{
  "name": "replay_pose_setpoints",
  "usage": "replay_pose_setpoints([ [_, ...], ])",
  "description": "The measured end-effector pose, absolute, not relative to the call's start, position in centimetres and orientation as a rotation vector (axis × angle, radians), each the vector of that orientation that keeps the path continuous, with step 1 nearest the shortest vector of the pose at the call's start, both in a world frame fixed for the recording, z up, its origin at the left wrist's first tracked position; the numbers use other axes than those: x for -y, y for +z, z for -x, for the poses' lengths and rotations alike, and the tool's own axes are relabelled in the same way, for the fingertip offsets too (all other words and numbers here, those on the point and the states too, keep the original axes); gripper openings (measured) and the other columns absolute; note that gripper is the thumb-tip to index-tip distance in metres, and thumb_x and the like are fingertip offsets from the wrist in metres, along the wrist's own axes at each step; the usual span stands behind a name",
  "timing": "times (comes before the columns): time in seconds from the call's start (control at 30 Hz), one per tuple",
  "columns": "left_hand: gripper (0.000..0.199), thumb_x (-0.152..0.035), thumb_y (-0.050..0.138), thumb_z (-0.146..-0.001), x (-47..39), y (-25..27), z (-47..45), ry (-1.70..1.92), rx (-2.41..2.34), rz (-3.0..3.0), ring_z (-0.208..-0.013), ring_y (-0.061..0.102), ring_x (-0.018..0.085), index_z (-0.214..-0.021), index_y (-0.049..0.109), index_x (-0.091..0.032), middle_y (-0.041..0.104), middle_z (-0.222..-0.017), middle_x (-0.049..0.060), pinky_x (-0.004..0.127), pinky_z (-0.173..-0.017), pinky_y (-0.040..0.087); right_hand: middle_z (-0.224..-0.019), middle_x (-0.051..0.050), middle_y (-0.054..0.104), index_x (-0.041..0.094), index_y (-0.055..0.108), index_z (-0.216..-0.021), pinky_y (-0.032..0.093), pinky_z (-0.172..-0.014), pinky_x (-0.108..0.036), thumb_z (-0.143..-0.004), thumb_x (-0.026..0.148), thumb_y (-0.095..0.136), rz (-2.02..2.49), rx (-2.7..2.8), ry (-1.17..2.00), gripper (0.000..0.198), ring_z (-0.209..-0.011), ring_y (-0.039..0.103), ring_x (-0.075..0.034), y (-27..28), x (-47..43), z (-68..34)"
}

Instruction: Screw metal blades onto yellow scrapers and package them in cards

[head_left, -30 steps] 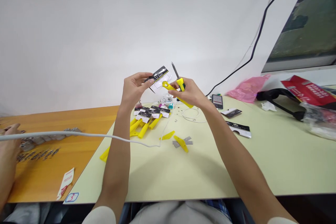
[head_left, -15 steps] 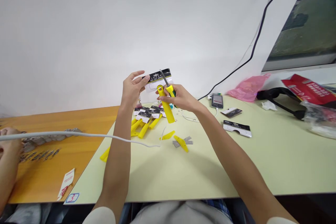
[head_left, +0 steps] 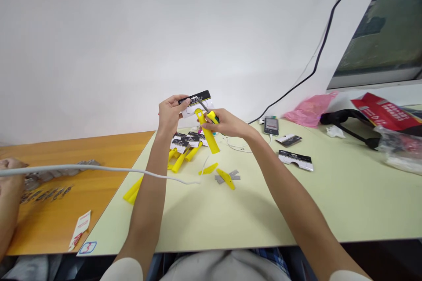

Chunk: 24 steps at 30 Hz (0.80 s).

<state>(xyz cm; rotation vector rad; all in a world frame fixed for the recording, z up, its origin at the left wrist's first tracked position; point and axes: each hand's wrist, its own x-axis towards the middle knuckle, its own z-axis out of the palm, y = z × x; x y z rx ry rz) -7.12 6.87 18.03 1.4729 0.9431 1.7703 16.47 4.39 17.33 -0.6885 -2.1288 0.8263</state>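
My left hand [head_left: 169, 112] is closed, pinching the left end of a black-and-white cardboard card [head_left: 203, 96]. Between the fingers of my right hand [head_left: 229, 122] are a yellow plastic handle [head_left: 211, 140] with a hole at its top and a screwdriver [head_left: 212, 117] with a yellow-and-green grip. The handle's holed end meets the card's lower edge, and the screwdriver shaft lies across the front of the card, its tip near the card's slot. Below, on the table, are two flat yellow pieces [head_left: 225, 179] and several grey metal strips [head_left: 234, 176].
Yellow handles with cards [head_left: 180, 162] are piled behind my left forearm. At right lie two loose cards [head_left: 296, 160], a phone [head_left: 271, 125], a pink bag [head_left: 308, 109] and a red package [head_left: 387, 112]. A white cable [head_left: 108, 168] crosses in front. Another person's hand [head_left: 11, 180] is at far left.
The screwdriver has tipped further left, its tip now lower against the card. My left hand and the card have come down slightly. The whole view has shifted a little.
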Motion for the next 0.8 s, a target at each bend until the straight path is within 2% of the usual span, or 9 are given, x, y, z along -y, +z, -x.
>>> replay_pose_setpoints([
  [0.13, 0.047, -0.045, 0.102, -0.062, -9.0, 16.0, 8.0, 1.739, -1.055, -1.430, -0.076, 0.070, 0.018, -0.099, 0.086, -0.021, 0.082, -0.091, 0.006, 0.029, -0.064, 0.055, -0.106, -0.010, 0.084, 0.021, 0.072, -0.092, 0.066, -0.072, -0.037, -0.088, 0.033, 0.087, 0.859, 2.066, 0.830, 0.020, -0.087, 0.078, -0.024, 16.8, -7.2, -19.8],
  [0.2, 0.041, -0.044, 0.100, -0.063, -10.2, 14.6, 8.9, 1.659, -1.171, -1.470, -0.062, 0.057, 0.014, -0.095, 0.088, -0.020, 0.076, -0.076, 0.003, 0.027, -0.057, 0.046, -0.110, -0.015, 0.085, 0.020, 0.071, -0.091, 0.065, -0.075, -0.038, -0.092, 0.031, 0.083, 1.001, 1.931, 0.747, 0.017, -0.091, 0.079, -0.026, 15.8, -9.2, -22.8],
  [0.3, 0.033, -0.042, 0.098, -0.065, -12.1, 12.3, 10.2, 1.551, -1.296, -1.552, -0.057, 0.045, 0.013, -0.087, 0.088, -0.020, 0.059, -0.058, -0.002, 0.028, -0.057, 0.042, -0.113, -0.016, 0.087, 0.019, 0.072, -0.093, 0.058, -0.084, -0.037, -0.099, 0.025, 0.069, 1.302, 1.792, 0.416, 0.009, -0.095, 0.076, -0.026, 12.6, -12.0, -28.1],
  [0.37, 0.030, -0.041, 0.096, -0.067, -13.1, 10.7, 10.7, 1.453, -1.373, -1.583, -0.060, 0.049, 0.015, -0.085, 0.087, -0.019, 0.057, -0.056, -0.002, 0.029, -0.060, 0.044, -0.108, -0.017, 0.087, 0.017, 0.079, -0.101, 0.055, -0.081, -0.038, -0.099, 0.018, 0.060, 1.515, 1.753, 0.266, 0.019, -0.085, 0.072, -0.026, 9.3, -13.3, -31.9],
  [0.43, 0.028, -0.040, 0.092, -0.071, -13.8, 9.3, 10.9, 1.320, -1.493, -1.647, -0.063, 0.054, 0.017, -0.087, 0.087, -0.018, 0.062, -0.059, -0.001, 0.030, -0.063, 0.046, -0.109, -0.019, 0.086, 0.015, 0.082, -0.114, 0.055, -0.081, -0.041, -0.096, 0.015, 0.056, 1.656, 1.738, 0.207, 0.032, -0.083, 0.073, -0.029, 5.6, -14.0, -35.4],
  [0.53, 0.024, -0.034, 0.084, -0.077, -14.6, 7.5, 10.7, 1.153, -1.634, -1.747, -0.073, 0.062, 0.020, -0.092, 0.087, -0.016, 0.072, -0.071, 0.003, 0.031, -0.072, 0.050, -0.124, -0.024, 0.084, 0.011, 0.083, -0.119, 0.058, -0.098, -0.051, -0.090, 0.015, 0.055, 1.738, 1.728, 0.129, 0.040, -0.110, 0.076, -0.040, 0.7, -14.5, -39.9],
  [0.6, 0.019, -0.030, 0.081, -0.080, -15.0, 6.5, 10.6, 1.101, -1.646, -1.781, -0.084, 0.069, 0.023, -0.093, 0.086, -0.016, 0.080, -0.084, 0.007, 0.034, -0.083, 0.054, -0.136, -0.025, 0.081, 0.012, 0.083, -0.126, 0.056, -0.111, -0.058, -0.089, 0.016, 0.054, 1.739, 1.712, 0.126, 0.048, -0.129, 0.072, -0.044, -1.6, -14.8, -42.0],
  [0.7, 0.020, -0.028, 0.075, -0.086, -15.5, 5.5, 10.4, 1.024, -1.644, -1.829, -0.099, 0.076, 0.027, -0.100, 0.083, -0.016, 0.085, -0.104, 0.012, 0.037, -0.096, 0.057, -0.149, -0.021, 0.075, 0.017, 0.082, -0.134, 0.050, -0.124, -0.063, -0.088, 0.018, 0.055, 1.680, 1.741, 0.137, 0.054, -0.146, 0.064, -0.044, -3.5, -15.2, -43.7],
  [0.8, 0.027, -0.030, 0.071, -0.092, -15.2, 5.3, 9.9, 1.023, -1.707, -1.882, -0.106, 0.078, 0.029, -0.112, 0.080, -0.015, 0.084, -0.122, 0.017, 0.042, -0.101, 0.059, -0.153, -0.019, 0.073, 0.022, 0.082, -0.136, 0.050, -0.126, -0.067, -0.087, 0.019, 0.058, 1.636, 1.764, 0.149, 0.055, -0.147, 0.065, -0.044, -4.0, -15.7, -44.2],
])
